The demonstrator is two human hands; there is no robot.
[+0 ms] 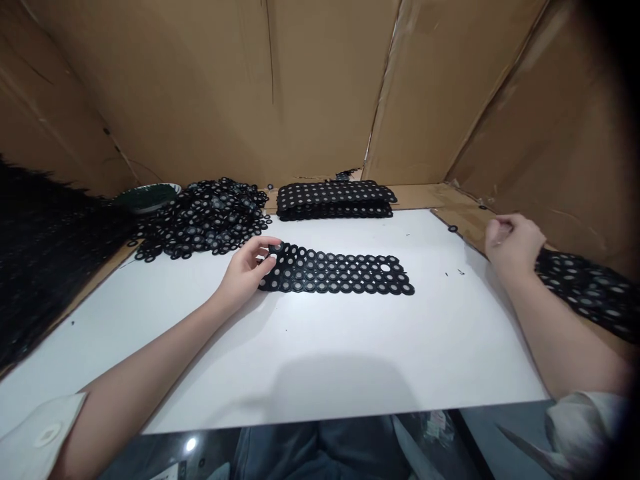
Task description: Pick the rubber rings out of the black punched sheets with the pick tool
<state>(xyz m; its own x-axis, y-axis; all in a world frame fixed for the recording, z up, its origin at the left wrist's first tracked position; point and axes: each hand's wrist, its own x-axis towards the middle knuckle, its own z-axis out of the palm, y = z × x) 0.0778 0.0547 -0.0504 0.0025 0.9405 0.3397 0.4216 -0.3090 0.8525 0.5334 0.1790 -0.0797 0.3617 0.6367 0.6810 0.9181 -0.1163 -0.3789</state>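
A flat strip of joined black rings with pale centres (340, 273) lies across the middle of the white board, several rows deep. My left hand (247, 267) pinches the strip's upper left corner between thumb and fingers, lifting that end a little. Over at the right, away from the strip, my right hand (515, 243) is raised with its fingers curled in; whatever it may hold is hidden. Beside and below it spreads a pile of dark rings (585, 290).
At the back left are a heap of loose black rings (210, 217) and a round bowl (147, 197). Folded ring strips (335, 199) lie at the back centre. Black bristly material (50, 253) fills the left side. Cardboard walls (320, 87) enclose the white board (320, 347).
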